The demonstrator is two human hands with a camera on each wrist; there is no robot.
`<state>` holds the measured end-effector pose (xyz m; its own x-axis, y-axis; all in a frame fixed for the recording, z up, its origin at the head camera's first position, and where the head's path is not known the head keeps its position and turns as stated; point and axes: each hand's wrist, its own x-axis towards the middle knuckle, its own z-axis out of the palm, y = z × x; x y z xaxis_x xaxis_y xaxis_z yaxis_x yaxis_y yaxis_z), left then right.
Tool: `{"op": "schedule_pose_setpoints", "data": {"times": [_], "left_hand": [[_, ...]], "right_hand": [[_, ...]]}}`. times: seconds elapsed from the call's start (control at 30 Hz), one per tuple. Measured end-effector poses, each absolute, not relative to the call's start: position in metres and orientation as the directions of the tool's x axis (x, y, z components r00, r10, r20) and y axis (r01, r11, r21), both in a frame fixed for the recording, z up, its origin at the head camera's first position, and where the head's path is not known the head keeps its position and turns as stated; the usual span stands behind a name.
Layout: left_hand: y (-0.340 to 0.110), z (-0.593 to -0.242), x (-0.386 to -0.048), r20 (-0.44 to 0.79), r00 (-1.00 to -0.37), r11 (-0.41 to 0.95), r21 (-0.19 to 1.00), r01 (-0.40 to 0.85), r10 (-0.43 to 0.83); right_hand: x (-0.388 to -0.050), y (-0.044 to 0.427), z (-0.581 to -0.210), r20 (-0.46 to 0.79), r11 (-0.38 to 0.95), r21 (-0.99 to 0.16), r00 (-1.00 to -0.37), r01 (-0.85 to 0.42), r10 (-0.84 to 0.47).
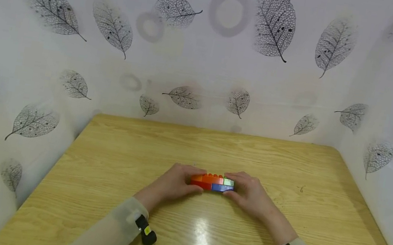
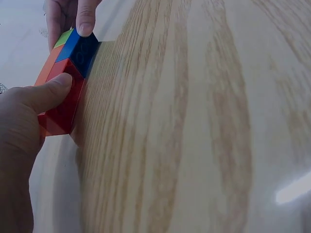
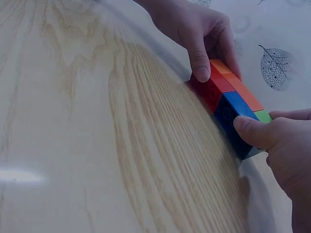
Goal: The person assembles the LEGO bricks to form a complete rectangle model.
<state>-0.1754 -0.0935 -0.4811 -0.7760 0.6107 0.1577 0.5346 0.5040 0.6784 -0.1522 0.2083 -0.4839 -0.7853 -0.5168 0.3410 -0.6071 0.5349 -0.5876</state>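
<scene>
A two-layer row of toy building bricks stands on the table between both hands. Its lower layer is a red brick (image 2: 60, 109) and a blue brick (image 3: 231, 116) end to end. Orange bricks (image 3: 247, 94) and a light green brick (image 1: 228, 182) form the upper layer, with studs along the top. My left hand (image 1: 177, 182) grips the left end, thumb on the red brick's near face, fingers behind. My right hand (image 1: 252, 194) holds the right end with its thumb on the blue brick. The far faces of the bricks are hidden.
The wooden table (image 1: 101, 197) has a light glare near its front. A pale curtain (image 1: 194, 63) printed with leaf shapes hangs behind and on both sides. Small cameras are strapped to both wrists.
</scene>
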Motion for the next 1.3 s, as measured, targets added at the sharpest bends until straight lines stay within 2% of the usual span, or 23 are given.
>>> {"op": "schedule_pose_setpoints", "data": {"times": [0.5,1.03,1.3], "left_hand": [[-0.092,-0.478,-0.184,0.113,-0.794,0.471,0.751,0.462,0.598],[-0.093,-0.482,-0.187,0.019,-0.84,0.493,0.802,0.336,0.542],[-0.092,-0.48,-0.188,0.024,-0.839,0.473,0.817,0.329,0.544]], "right_hand": [[-0.161,0.212,-0.474,0.151,0.542,-0.716,-0.855,-0.44,-0.495],[-0.169,0.21,-0.474,0.089,0.55,-0.737,-0.863,-0.393,-0.498],[-0.171,0.211,-0.473,0.057,0.556,-0.752,-0.875,-0.355,-0.481]]}}
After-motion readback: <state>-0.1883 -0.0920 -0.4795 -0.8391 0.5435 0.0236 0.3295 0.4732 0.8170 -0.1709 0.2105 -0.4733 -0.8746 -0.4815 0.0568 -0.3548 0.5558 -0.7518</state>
